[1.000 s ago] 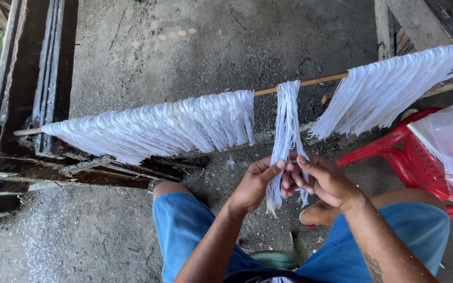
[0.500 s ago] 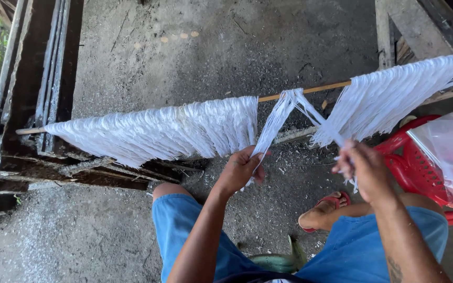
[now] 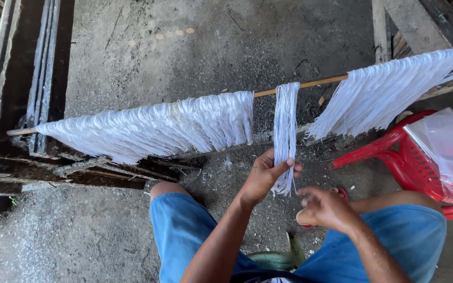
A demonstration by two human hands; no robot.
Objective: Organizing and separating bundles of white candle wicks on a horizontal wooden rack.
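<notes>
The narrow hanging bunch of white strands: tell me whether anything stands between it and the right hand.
Nothing visible does. The right hand is just right of the narrow bunch of white strands, with only open air between. The left hand grips the bunch's lower part from the other side.

A narrow hank of white strands (image 3: pixel 285 126) hung straight down over a thin wooden pole (image 3: pixel 300 85), alone in the bare gap between two much wider curtains of the same white strands on that pole. Its upper end was folded over the pole; its lower end was loose and frayed, lying against the left hand (image 3: pixel 266 175) below the pole.
</notes>
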